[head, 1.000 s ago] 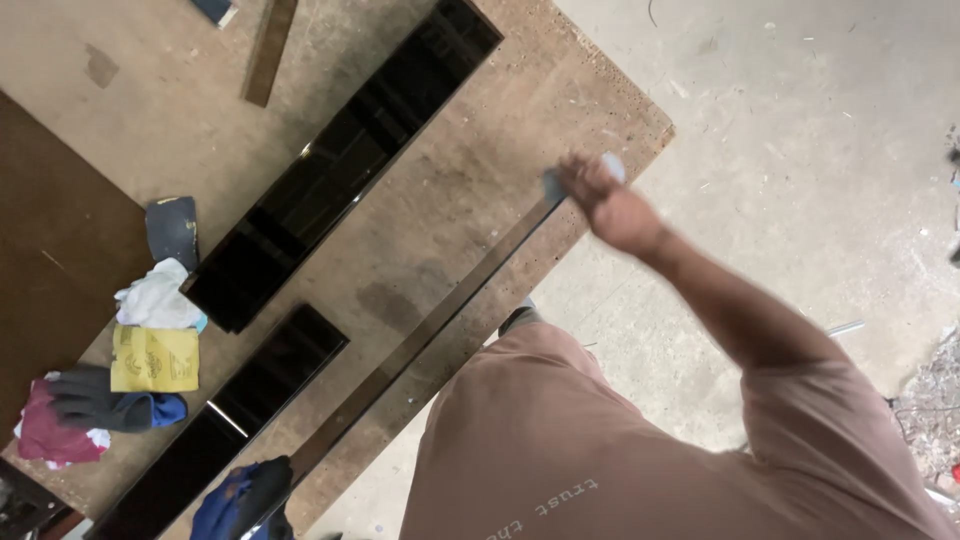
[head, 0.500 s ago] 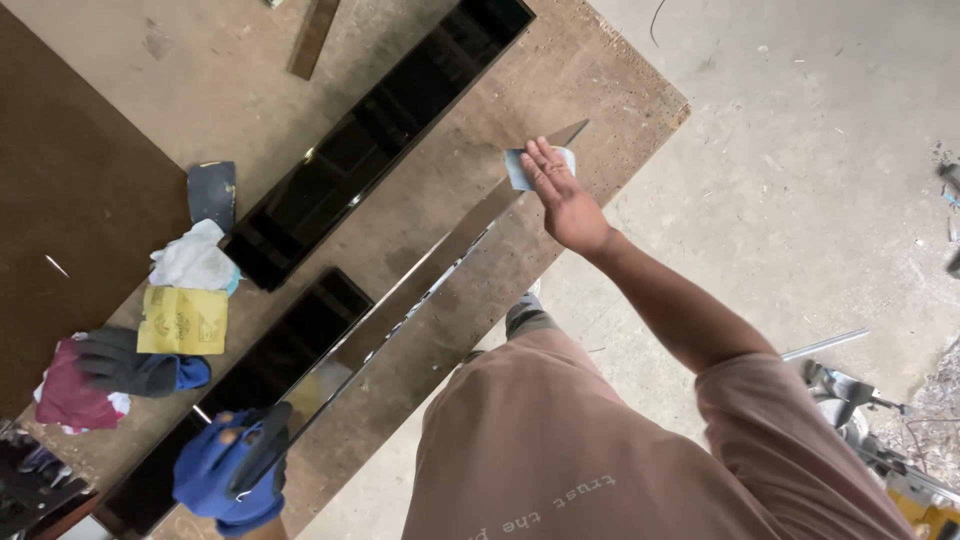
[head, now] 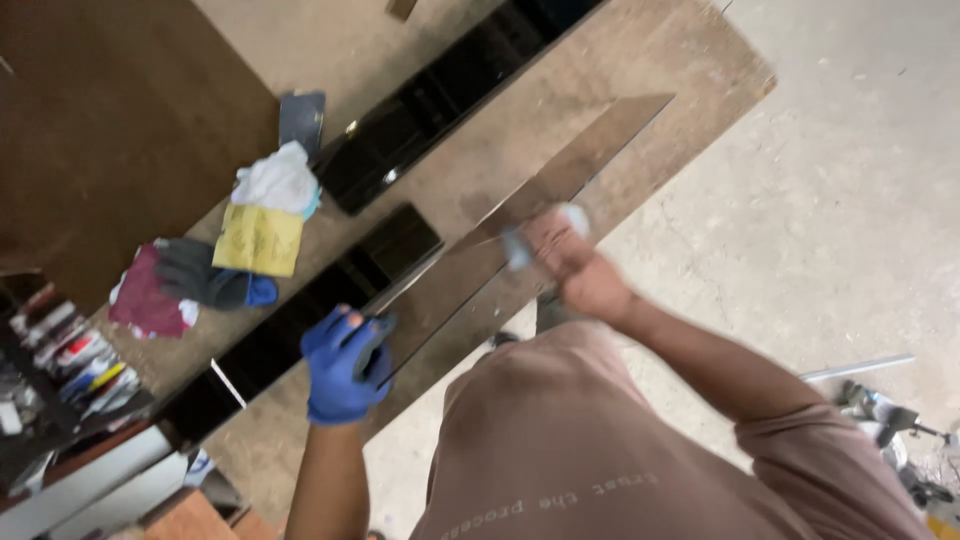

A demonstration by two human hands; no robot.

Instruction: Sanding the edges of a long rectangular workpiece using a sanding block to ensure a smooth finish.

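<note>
A long shiny metal strip (head: 590,155) lies slanted over the wooden workbench (head: 640,60), tilted up on one edge. My left hand (head: 340,362), in a blue glove, grips the strip's near end. My bare right hand (head: 560,252) presses a small pale pad (head: 518,248) against the strip near its middle; the hand is blurred. Long black glossy strips (head: 430,100) lie parallel on the bench behind it.
A white cloth (head: 280,180), yellow sanding sheet (head: 258,240), dark glove (head: 200,278) and red rag (head: 145,300) lie at the bench's left. A dark board (head: 110,130) covers the far left. Concrete floor (head: 850,200) and metal scrap (head: 880,400) are on the right.
My right hand has slid with the pad from the strip's far end down towards its middle. My left hand keeps hold of the near end. The view has shifted.
</note>
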